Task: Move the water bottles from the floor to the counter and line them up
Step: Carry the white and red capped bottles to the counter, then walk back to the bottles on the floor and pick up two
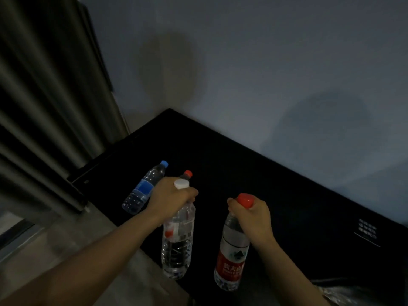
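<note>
My left hand (pixel 171 198) grips the neck of a clear white-capped bottle (pixel 177 246), which hangs over the front edge of the black counter (pixel 276 173). My right hand (pixel 251 215) is wrapped round the neck of a red-capped bottle with a red label (pixel 231 259), held above the counter's near edge. A blue-capped bottle with a blue label (pixel 143 188) stands on the counter at the left. Right behind my left hand another red-capped bottle (pixel 187 175) stands, mostly hidden by the hand.
A grey wall (pixel 265 74) rises behind the counter. Dark pleated curtains (pixel 44 107) hang at the left. Grey floor (pixel 66 235) shows below the counter's left edge. White printed text (pixel 367 231) marks the counter at the right. Something crinkled and shiny (pixel 344 292) lies at the lower right.
</note>
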`<act>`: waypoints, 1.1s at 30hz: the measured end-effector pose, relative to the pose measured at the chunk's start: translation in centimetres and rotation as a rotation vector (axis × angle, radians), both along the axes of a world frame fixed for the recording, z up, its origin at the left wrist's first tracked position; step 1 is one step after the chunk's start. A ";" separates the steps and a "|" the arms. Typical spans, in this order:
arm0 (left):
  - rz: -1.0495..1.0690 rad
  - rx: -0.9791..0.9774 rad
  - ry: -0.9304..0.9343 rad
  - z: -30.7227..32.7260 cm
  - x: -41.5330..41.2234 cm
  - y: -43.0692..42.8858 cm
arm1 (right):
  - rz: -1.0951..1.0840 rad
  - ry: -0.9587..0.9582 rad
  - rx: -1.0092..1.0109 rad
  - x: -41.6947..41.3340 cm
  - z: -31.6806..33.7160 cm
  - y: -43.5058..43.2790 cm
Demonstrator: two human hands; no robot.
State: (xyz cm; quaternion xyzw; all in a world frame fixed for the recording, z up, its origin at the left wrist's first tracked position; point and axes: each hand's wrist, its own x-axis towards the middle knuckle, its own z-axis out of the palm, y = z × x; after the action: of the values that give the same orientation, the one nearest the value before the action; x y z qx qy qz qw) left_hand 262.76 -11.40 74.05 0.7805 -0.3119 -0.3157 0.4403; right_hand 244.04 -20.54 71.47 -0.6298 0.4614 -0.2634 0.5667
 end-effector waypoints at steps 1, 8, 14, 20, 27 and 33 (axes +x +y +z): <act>-0.002 0.007 0.006 -0.5 0.3 -1.0 | -0.009 0.017 0.010 0.3 -0.5 -0.7; -0.083 0.091 -0.001 -4.6 2.1 -6.9 | -0.094 0.075 0.022 2.0 -3.8 -4.7; -0.225 0.169 0.037 -7.4 3.7 -9.9 | -0.139 0.102 0.066 2.7 -5.4 -6.0; -0.356 0.234 -0.049 -9.8 4.1 -13.0 | -0.283 0.135 0.102 3.4 -6.2 -5.5; -0.390 0.342 -0.019 -12.3 4.7 -16.5 | -0.369 0.183 0.153 4.2 -7.5 -5.4; -0.429 0.419 -0.021 -14.0 4.6 -18.3 | -0.423 0.205 0.180 4.8 -8.6 -6.2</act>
State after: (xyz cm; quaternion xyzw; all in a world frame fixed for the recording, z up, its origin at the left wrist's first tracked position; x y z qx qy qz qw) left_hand 267.33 -29.73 60.02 0.7739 -0.4022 -0.4510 0.1895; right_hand 248.80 -26.71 62.86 -0.4895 0.6598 -0.2685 0.5029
